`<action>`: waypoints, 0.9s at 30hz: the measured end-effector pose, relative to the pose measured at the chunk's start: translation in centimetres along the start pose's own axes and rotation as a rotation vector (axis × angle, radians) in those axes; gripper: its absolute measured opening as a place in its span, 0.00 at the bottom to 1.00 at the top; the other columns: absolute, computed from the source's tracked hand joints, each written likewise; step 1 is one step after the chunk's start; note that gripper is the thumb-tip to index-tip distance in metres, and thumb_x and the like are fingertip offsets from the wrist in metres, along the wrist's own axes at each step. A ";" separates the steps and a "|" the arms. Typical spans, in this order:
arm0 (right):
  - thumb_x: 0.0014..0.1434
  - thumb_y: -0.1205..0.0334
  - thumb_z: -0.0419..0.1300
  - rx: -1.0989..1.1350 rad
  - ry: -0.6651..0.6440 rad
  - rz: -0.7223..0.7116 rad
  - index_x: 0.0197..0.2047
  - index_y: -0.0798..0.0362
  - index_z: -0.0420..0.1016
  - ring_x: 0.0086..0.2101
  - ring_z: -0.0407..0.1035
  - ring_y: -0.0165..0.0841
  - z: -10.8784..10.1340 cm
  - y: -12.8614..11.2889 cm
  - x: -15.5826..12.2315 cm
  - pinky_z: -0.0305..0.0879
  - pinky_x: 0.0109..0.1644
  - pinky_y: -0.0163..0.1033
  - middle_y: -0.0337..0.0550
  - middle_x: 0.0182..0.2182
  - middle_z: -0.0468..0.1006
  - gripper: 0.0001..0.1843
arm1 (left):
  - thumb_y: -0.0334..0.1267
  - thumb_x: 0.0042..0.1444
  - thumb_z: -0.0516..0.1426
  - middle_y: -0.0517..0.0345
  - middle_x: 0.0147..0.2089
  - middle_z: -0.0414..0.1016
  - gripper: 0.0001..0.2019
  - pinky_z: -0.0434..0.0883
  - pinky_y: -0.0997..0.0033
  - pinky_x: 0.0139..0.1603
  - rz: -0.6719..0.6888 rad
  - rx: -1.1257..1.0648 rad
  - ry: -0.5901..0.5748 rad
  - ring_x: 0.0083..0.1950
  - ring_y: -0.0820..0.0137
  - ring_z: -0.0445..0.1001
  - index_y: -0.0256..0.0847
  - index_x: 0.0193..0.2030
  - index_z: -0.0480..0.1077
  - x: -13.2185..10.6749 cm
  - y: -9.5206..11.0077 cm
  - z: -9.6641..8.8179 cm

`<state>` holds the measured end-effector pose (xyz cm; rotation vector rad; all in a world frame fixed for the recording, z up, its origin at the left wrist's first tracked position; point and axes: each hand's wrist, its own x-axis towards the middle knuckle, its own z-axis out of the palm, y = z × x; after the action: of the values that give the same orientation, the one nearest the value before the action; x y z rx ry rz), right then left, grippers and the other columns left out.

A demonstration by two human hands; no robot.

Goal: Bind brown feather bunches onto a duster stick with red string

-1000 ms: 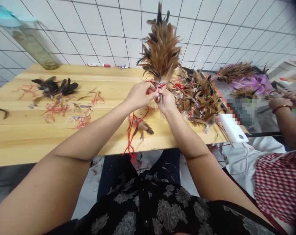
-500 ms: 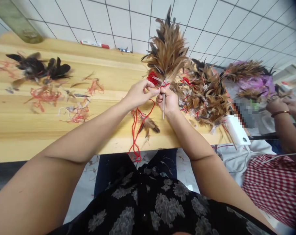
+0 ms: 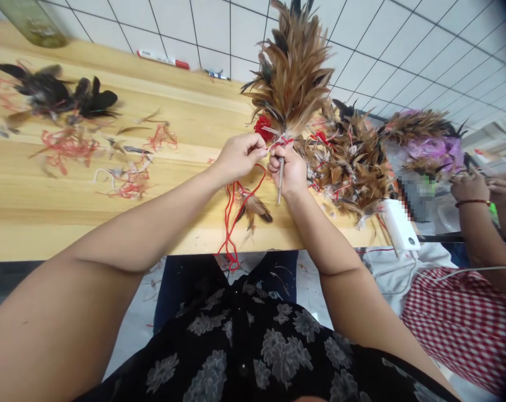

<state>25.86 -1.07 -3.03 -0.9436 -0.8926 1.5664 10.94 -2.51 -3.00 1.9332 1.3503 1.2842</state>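
Observation:
A brown feather duster head stands upright on a thin stick. My right hand is closed round the stick just below the feathers. My left hand pinches a red thread against the base of the feathers. The thread loops down over the wooden table's front edge. A small red thread ball sits behind my hands.
A pile of brown feathers lies right of my hands. Dark feathers and red thread scraps lie at left. A white power bank, a marker and a bottle are on the table. Another person's hands work at right.
The view has tilted downward, so the table and duster appear higher in the picture. My hands stay at the feather base, both keeping hold of the thread and the stick.

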 end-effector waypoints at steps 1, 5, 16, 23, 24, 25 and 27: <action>0.68 0.34 0.62 -0.002 0.008 -0.007 0.29 0.49 0.56 0.21 0.53 0.23 0.0 0.2 0.1 0.50 0.22 0.31 0.33 0.24 0.66 0.32 | 0.31 0.56 0.59 0.60 0.31 0.73 0.04 0.67 0.67 0.42 0.027 -0.017 -0.003 0.35 0.68 0.70 0.40 0.31 0.71 0.0 0.1 -0.1; 0.66 0.31 0.63 -0.060 0.037 -0.068 0.31 0.49 0.58 0.22 0.52 0.24 -0.3 1.0 0.7 0.49 0.24 0.30 0.31 0.22 0.59 0.32 | 0.31 0.54 0.60 0.58 0.33 0.75 0.03 0.70 0.65 0.47 0.134 -0.083 -0.072 0.38 0.66 0.73 0.40 0.30 0.72 -0.3 0.9 -0.2; 0.67 0.41 0.67 -0.019 -0.033 0.033 0.30 0.49 0.57 0.21 0.53 0.23 -1.1 0.4 1.3 0.50 0.23 0.29 0.29 0.21 0.60 0.29 | 0.29 0.52 0.61 0.60 0.30 0.71 0.05 0.66 0.66 0.43 0.103 0.033 -0.075 0.36 0.67 0.70 0.40 0.28 0.71 -0.2 0.1 0.0; 0.67 0.62 0.65 0.107 -0.100 0.057 0.30 0.50 0.62 0.31 0.70 0.26 -0.9 -1.0 0.7 0.61 0.28 0.30 0.35 0.29 0.75 0.17 | 0.29 0.54 0.61 0.63 0.26 0.67 0.05 0.60 0.68 0.36 -0.063 -0.055 -0.003 0.30 0.71 0.64 0.40 0.28 0.70 -0.1 0.2 -0.2; 0.67 0.63 0.64 0.111 -0.101 0.059 0.30 0.50 0.62 0.31 0.70 0.27 -0.9 -1.1 0.6 0.62 0.29 0.30 0.35 0.29 0.76 0.16 | 0.30 0.54 0.61 0.63 0.26 0.67 0.06 0.60 0.68 0.36 -0.074 -0.083 0.000 0.30 0.71 0.63 0.40 0.28 0.70 -0.1 0.2 -0.2; 0.67 0.63 0.63 0.113 -0.103 0.060 0.30 0.50 0.62 0.32 0.70 0.27 -0.9 -1.2 0.5 0.62 0.29 0.30 0.35 0.29 0.76 0.16 | 0.30 0.54 0.61 0.63 0.26 0.67 0.06 0.60 0.68 0.35 -0.079 -0.109 0.002 0.30 0.71 0.63 0.40 0.28 0.70 -0.2 0.1 -0.1; 0.68 0.62 0.63 0.108 -0.112 0.058 0.31 0.50 0.62 0.30 0.68 0.26 -0.8 -1.3 0.3 0.62 0.28 0.30 0.35 0.28 0.74 0.16 | 0.31 0.56 0.61 0.62 0.27 0.68 0.05 0.61 0.68 0.36 -0.086 -0.161 -0.011 0.30 0.71 0.64 0.41 0.29 0.71 -0.2 -0.3 0.2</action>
<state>27.00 -0.51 -2.24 -0.8179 -0.8557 1.7129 10.95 -2.59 -3.38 1.7526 1.2697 1.2970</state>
